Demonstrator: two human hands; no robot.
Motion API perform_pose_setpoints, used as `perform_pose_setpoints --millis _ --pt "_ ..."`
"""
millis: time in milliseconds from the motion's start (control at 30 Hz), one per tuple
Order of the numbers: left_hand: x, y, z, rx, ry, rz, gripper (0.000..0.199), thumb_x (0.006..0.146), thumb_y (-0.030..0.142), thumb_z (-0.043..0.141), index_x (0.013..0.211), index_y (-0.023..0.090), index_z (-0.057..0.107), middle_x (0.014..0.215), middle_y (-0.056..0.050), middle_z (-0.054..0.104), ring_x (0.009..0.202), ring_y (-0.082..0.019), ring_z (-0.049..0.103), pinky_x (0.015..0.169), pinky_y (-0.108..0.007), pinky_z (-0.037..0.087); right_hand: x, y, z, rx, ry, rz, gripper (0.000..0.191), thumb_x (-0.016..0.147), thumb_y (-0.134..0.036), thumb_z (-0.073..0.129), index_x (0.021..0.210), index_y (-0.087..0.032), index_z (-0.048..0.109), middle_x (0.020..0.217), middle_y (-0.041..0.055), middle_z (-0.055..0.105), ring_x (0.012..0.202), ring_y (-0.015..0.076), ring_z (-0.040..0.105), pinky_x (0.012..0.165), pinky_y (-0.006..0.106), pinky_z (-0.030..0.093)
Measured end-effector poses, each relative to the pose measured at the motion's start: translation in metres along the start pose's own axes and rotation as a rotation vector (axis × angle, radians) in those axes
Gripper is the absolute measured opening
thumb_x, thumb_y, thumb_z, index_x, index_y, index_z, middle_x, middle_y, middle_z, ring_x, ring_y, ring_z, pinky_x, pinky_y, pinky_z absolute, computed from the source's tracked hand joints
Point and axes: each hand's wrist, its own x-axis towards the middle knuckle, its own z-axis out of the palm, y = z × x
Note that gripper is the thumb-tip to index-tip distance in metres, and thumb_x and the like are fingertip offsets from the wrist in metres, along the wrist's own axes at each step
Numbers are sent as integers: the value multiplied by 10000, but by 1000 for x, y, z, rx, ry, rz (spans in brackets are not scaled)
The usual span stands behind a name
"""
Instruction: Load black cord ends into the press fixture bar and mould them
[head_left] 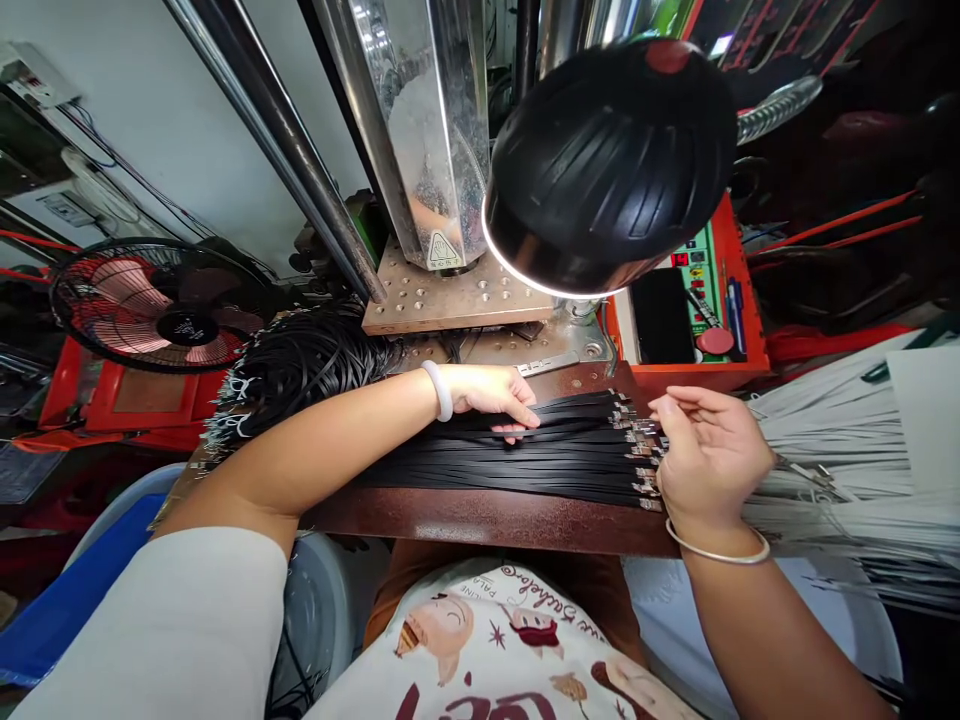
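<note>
Flat black straps (pixel 480 468) lie side by side across a brown board in front of me, their metal ends (pixel 643 450) lined up on the right. Over the middle of them, my left hand (pixel 501 397) is closed with thumb and fingers around a black strap (pixel 517 432). At the metal ends, my right hand (pixel 709 455) is closed, thumb and forefinger pinched together. What sits between those right fingertips is too small to make out. A coiled heap of black straps (pixel 315 345) lies left of my left forearm.
Behind the board stands a press with a drilled metal plate (pixel 450 300) and a clear guard (pixel 442 150). A black lamp (pixel 611 165) hangs over the right side. A red control box (pixel 739 290), white straps (pixel 840 430) and a fan (pixel 176 320) flank the board (pixel 480 515).
</note>
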Motion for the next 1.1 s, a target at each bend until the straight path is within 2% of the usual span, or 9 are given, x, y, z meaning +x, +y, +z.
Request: perform_pose_setpoints --millis 133,300,400,467,567,667,767,933,1100 --pt "-2 4 3 -46 101 -57 228 762 216 698 598 126 568 551 29 589 494 -78 497 536 -220 393 0 -13 -3 -83 -91 -78 153 873 -301 638 990 -210 677 890 39 691 809 182 657 768 346 531" --pt "-6 11 5 -76 103 -91 195 836 222 636 679 122 579 593 8 611 509 -89 531 516 -214 402 10 -38 18 -437 -684 -546 363 912 -249 535 1260 -158 582 1253 139 630 1174 279 571 998 452 463" --pt "-16 11 1 65 85 -15 212 878 287 606 762 112 636 672 -26 668 597 -125 619 593 -237 493 20 -39 31 -835 -836 -747 301 899 -144 450 1110 -51 643 1038 200 686 1037 334 621 878 474 495" --pt "-28 7 -4 362 244 126 220 894 296 592 933 104 691 852 -78 730 770 -180 690 756 -300 551 28 -35 34 -1004 -833 -772 306 888 -89 381 973 -44 671 829 179 679 847 315 644 762 451 503" --pt "-47 -1 -12 868 656 445 332 931 230 537 1237 151 637 1271 -133 645 1154 -249 628 1019 -418 484 38 -26 40 -784 -765 -838 361 856 -67 356 1077 -34 640 955 195 682 919 304 632 817 444 507" --pt "-52 -6 -13 1129 608 800 354 964 196 479 1289 238 614 1466 -60 488 1402 -223 405 1160 -427 359 45 -18 63 -324 -914 -808 402 849 -89 348 1135 -139 626 1072 134 680 996 238 623 874 389 513" --pt "-45 -7 -11 1110 485 987 293 964 182 480 1158 173 699 1285 -67 648 1320 -190 511 1150 -349 388 54 -5 94 -203 -1113 -694 299 877 -225 401 1016 -201 664 1009 107 683 949 245 614 852 419 508" --pt "-37 -18 -20 525 972 805 237 893 281 629 965 89 747 954 -99 756 862 -179 714 839 -279 556 54 15 99 -481 -1131 -489 307 845 -371 519 1009 -176 690 960 136 668 935 306 556 846 522 454" --pt "-28 -36 -27 474 890 564 157 844 186 620 887 126 759 896 -44 755 865 -176 699 860 -277 515 28 -1 71 -412 -1180 -266 239 812 -377 586 952 -215 693 910 78 681 869 249 585 812 456 477"
